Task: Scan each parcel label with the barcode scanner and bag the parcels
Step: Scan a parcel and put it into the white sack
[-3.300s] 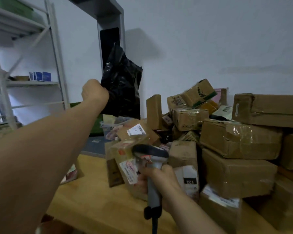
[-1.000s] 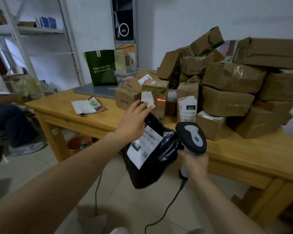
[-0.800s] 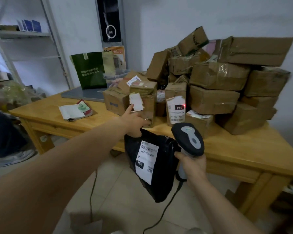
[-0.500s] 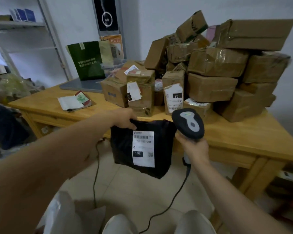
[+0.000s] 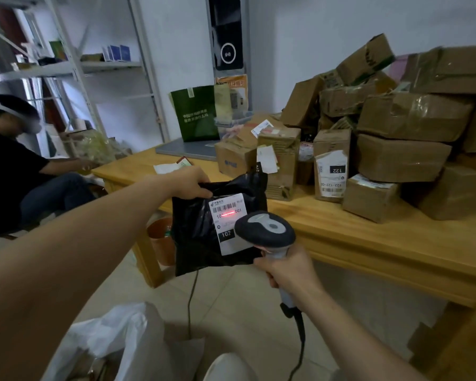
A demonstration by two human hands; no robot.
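Observation:
My left hand (image 5: 190, 182) grips the top left edge of a black plastic parcel (image 5: 197, 237) and holds it in the air in front of the table. A white label (image 5: 229, 220) marked 102 faces me, and a red scan line lies across its barcode. My right hand (image 5: 286, 266) grips the handle of a grey barcode scanner (image 5: 265, 231), whose head sits just in front of the label's lower right. A white bag (image 5: 113, 342) lies open on the floor below my left arm.
A wooden table (image 5: 341, 229) carries a heap of cardboard boxes (image 5: 401, 158), a green paper bag (image 5: 195, 112) and a grey laptop (image 5: 186, 149). A person in black (image 5: 14, 171) sits at the left beside metal shelving (image 5: 74, 67). An orange bin (image 5: 161, 237) stands under the table.
The black parcel came down from overhead to chest height with its label turned toward me. The scanner moved in close, and its red line now lies on the barcode.

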